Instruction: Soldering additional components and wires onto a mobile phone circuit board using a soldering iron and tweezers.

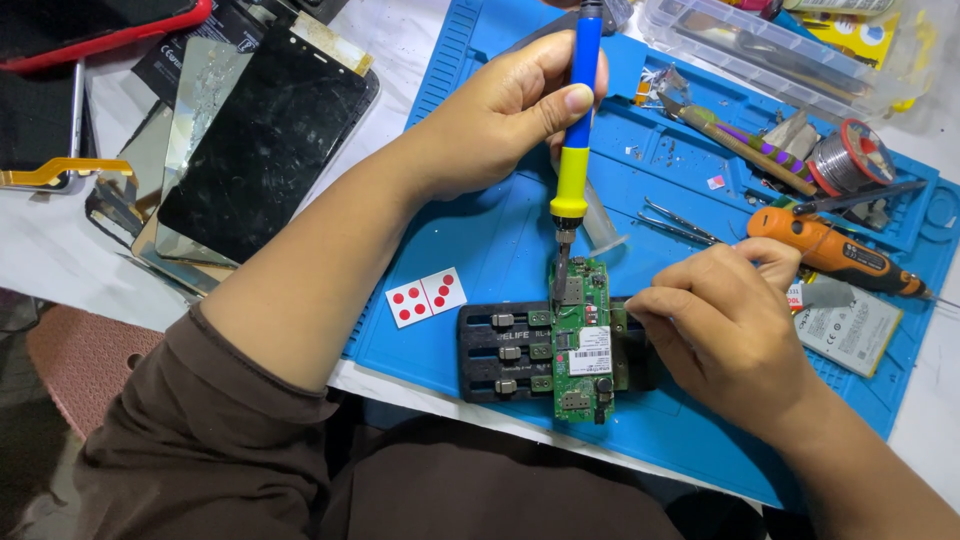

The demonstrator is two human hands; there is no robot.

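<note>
The left hand [500,115] was wrapped around a blue-and-yellow soldering iron [577,130], held near upright with its tip touching the upper end of a green circuit board [583,345]. The board sat clamped in a black holder [505,352] on the blue repair mat [480,250]. The right hand [715,325] was curled at the board's right edge, pinching something too small to tell. Good work here probably called for a braced wrist and brief, light contact.
</note>
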